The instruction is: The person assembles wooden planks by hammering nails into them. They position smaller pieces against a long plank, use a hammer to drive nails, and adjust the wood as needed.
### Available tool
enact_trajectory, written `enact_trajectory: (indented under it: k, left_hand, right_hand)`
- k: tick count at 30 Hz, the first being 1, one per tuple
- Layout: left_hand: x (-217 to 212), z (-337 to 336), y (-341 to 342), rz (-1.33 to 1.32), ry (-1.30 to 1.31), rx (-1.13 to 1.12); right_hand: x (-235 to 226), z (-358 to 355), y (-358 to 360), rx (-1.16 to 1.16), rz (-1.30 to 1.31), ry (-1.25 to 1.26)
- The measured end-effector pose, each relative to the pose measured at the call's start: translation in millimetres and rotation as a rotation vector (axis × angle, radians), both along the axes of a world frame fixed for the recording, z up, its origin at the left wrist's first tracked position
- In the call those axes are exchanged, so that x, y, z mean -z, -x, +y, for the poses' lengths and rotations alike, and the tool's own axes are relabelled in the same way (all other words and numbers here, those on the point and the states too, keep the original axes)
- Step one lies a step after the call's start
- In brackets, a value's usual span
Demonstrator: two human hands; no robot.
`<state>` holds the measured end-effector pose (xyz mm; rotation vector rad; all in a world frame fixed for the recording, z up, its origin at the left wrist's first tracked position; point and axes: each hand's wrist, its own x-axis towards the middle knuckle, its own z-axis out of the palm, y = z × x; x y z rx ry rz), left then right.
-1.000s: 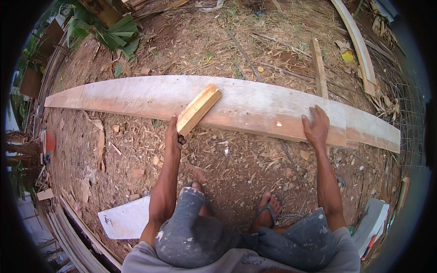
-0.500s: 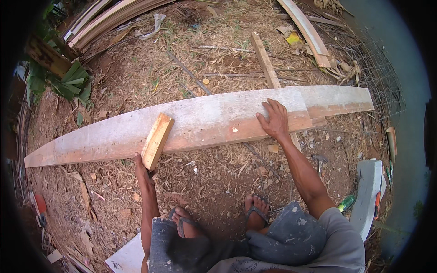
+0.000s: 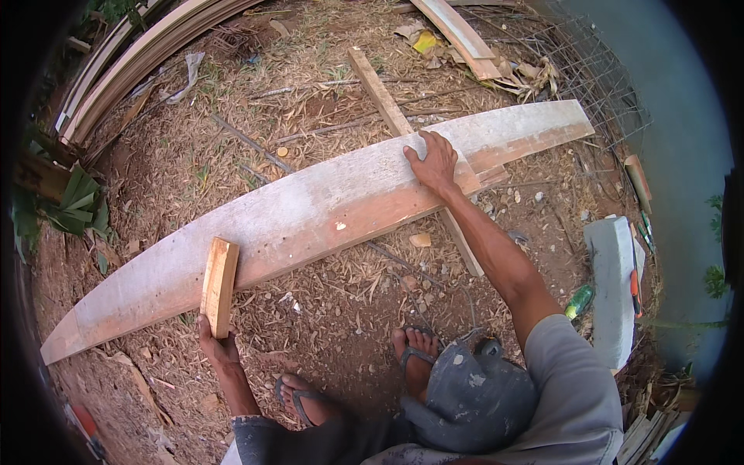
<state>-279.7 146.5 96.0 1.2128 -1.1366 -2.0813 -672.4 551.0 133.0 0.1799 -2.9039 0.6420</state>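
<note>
A long curved plank (image 3: pixel 294 203), whitish along its upper part and reddish along its near edge, lies slanting across the ground, with its left tip nearer to me. My left hand (image 3: pixel 220 349) is closed round the near end of a short wooden block (image 3: pixel 219 280). The block's far end overlaps the plank's near edge. Further right, my right hand (image 3: pixel 435 164) lies on the plank with its fingers spread, holding nothing. Beneath the plank by that hand, a narrow wooden bar (image 3: pixel 381 94) passes crosswise and sticks out on both sides.
Long boards (image 3: pixel 155 58) are stacked at the far left, and another board (image 3: pixel 457 39) lies at the far right. Wire mesh (image 3: pixel 601 77) borders the water. A grey slab (image 3: pixel 611 287), a green bottle (image 3: pixel 579 301) and an orange-handled tool (image 3: pixel 635 291) are to my right.
The view has turned, so the plank appears more slanted and the surroundings have shifted leftward. Both hands stay at about the same places along the plank, the left still holding the block.
</note>
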Motion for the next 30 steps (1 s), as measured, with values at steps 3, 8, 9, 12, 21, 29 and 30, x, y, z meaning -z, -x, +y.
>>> enact_trajectory:
  k: [3,8,9,12,21,29,30]
  left_hand:
    - [-17.5,4.1,-10.3,0.004,-0.003,0.021]
    - [-40.9,20.3,-2.3,-0.04,0.005,0.034]
    - [-43.8,24.7,-1.1,-0.039,0.037,0.112]
    - [-48.8,37.2,10.3,-0.056,0.009,0.131]
    - [-67.3,79.6,53.8,-0.083,0.571,0.405]
    - [-53.6,70.0,74.7,-0.039,0.687,0.559]
    - [-53.7,67.8,74.7,-0.094,0.751,0.575]
  right_hand:
    - [-10.5,28.3,42.0,0.197,-0.116,-0.029]
    - [-3.9,48.9,65.3,0.19,-0.31,-0.017]
    - [-1.3,48.3,64.6,0.179,-0.311,-0.053]
    - [1.8,44.2,61.4,0.168,-0.272,-0.092]
    - [5.3,41.5,59.5,0.199,-0.222,-0.158]
    - [7.1,41.2,59.3,0.191,-0.203,-0.159]
    - [7.7,41.4,59.7,0.192,-0.201,-0.161]
